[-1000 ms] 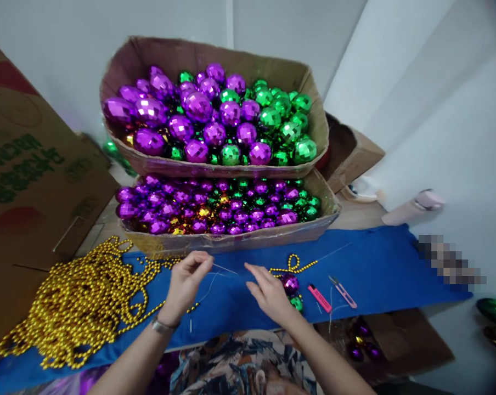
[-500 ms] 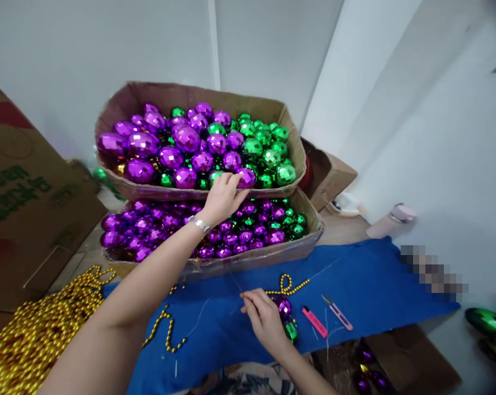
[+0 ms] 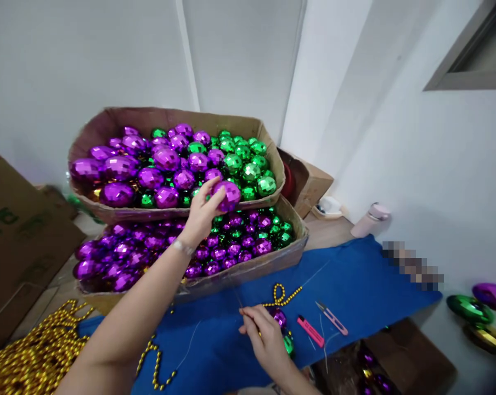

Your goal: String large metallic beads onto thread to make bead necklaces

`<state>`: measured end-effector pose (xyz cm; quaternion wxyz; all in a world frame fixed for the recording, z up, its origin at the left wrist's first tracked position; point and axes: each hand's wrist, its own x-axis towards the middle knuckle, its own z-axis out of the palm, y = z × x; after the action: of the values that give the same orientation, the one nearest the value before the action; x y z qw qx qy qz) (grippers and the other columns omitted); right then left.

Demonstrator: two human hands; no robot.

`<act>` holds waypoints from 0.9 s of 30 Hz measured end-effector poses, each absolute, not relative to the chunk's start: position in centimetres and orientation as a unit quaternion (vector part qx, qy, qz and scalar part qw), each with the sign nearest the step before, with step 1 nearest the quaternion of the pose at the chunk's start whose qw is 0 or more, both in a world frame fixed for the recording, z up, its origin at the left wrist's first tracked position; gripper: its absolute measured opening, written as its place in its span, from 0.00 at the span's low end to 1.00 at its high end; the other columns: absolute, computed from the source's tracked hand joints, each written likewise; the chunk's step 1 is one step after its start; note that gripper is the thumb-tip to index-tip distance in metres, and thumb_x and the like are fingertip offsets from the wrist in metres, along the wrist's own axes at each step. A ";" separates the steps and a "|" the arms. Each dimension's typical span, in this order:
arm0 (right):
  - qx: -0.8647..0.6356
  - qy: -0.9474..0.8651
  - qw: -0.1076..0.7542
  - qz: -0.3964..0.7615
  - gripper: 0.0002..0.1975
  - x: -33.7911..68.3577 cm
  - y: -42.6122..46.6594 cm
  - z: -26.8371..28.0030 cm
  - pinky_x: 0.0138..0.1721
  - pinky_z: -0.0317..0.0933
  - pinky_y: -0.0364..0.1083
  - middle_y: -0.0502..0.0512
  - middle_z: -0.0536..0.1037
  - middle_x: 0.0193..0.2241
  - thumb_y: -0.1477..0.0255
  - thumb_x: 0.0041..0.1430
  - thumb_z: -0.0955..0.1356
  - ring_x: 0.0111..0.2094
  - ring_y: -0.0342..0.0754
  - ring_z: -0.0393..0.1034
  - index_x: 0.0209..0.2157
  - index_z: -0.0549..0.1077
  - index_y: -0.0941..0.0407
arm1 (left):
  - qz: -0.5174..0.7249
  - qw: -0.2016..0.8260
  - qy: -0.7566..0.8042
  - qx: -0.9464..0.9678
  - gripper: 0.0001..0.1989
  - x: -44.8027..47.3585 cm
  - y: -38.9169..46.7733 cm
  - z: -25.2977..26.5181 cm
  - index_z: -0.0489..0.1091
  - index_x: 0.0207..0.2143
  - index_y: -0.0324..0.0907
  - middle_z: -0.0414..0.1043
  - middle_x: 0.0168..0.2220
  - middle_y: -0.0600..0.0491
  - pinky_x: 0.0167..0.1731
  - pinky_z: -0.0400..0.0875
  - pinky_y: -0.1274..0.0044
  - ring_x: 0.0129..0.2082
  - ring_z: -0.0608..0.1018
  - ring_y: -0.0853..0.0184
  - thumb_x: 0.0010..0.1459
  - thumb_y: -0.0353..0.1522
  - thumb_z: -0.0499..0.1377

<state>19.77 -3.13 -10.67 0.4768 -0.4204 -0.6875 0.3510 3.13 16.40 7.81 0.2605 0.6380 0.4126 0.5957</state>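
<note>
My left hand [image 3: 201,214], with a bracelet on its wrist, grips a purple faceted ball [image 3: 228,196] at the front rim of the upper cardboard box [image 3: 174,115]. Purple and green balls fill that box. My right hand [image 3: 265,336] is closed in a pinch on a thin thread or needle [image 3: 238,299] above the blue cloth [image 3: 215,340]. Beside it lie a purple ball [image 3: 279,317], a green ball [image 3: 288,344] and a gold bead string [image 3: 289,299], partly hidden by the hand.
A lower box [image 3: 248,274] holds smaller purple and green balls. Gold bead strands [image 3: 38,356] heap at the left. A pink cutter [image 3: 310,331] and thread snips [image 3: 332,318] lie on the cloth. Farther right stand a pink bottle [image 3: 369,219] and several large ornaments [image 3: 470,310].
My left hand has taken hold of a purple ball and lifted it off the pile toward the box's front rim. My right hand keeps its pinch. The camera view has shifted.
</note>
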 end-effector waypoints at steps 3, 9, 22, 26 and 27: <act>-0.413 -0.700 0.479 0.331 0.12 20.2 -3.3 -10.2 0.31 0.68 0.39 0.54 0.72 0.35 0.73 0.67 0.59 0.26 0.39 0.72 0.47 0.71 0.54 | 0.628 0.533 0.350 0.445 0.19 1.0 10.8 6.0 0.65 0.52 0.47 0.69 0.51 0.47 0.38 0.76 0.66 0.44 0.76 0.60 0.61 0.42 0.55; -0.399 -0.755 0.441 0.276 0.14 20.2 -3.2 -9.8 0.35 0.66 0.42 0.54 0.72 0.34 0.76 0.66 0.60 0.31 0.43 0.70 0.50 0.70 0.53 | 0.658 0.630 0.342 0.230 0.17 -1.8 3.5 1.1 0.70 0.46 0.42 0.73 0.47 0.48 0.38 0.78 0.69 0.45 0.76 0.59 0.57 0.42 0.60; -0.387 -0.785 0.411 0.255 0.14 19.4 -3.3 -9.6 0.38 0.66 0.43 0.56 0.74 0.36 0.77 0.66 0.60 0.36 0.45 0.71 0.49 0.70 0.55 | 0.651 0.612 0.363 0.263 0.24 -1.6 0.4 -1.8 0.66 0.53 0.49 0.69 0.51 0.49 0.37 0.77 0.69 0.43 0.76 0.61 0.54 0.38 0.64; -0.398 -0.779 0.411 0.257 0.12 19.1 -3.3 -9.6 0.37 0.66 0.43 0.55 0.74 0.35 0.76 0.67 0.59 0.35 0.44 0.71 0.47 0.70 0.55 | 0.621 0.613 0.368 0.321 0.31 -0.4 -1.3 -3.3 0.63 0.56 0.49 0.67 0.52 0.47 0.42 0.74 0.69 0.46 0.74 0.59 0.50 0.34 0.67; -0.401 -0.777 0.411 0.258 0.12 19.0 -3.3 -9.7 0.37 0.65 0.42 0.55 0.73 0.34 0.76 0.67 0.59 0.35 0.44 0.71 0.46 0.71 0.55 | 0.617 0.613 0.371 0.326 0.32 -0.1 -1.7 -3.6 0.64 0.56 0.48 0.67 0.52 0.47 0.44 0.73 0.70 0.47 0.73 0.58 0.49 0.34 0.68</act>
<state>19.04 -3.30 -9.67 0.4112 -0.4011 -0.7766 0.2585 -0.12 -1.65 -3.64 0.6128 0.3264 0.3710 0.6167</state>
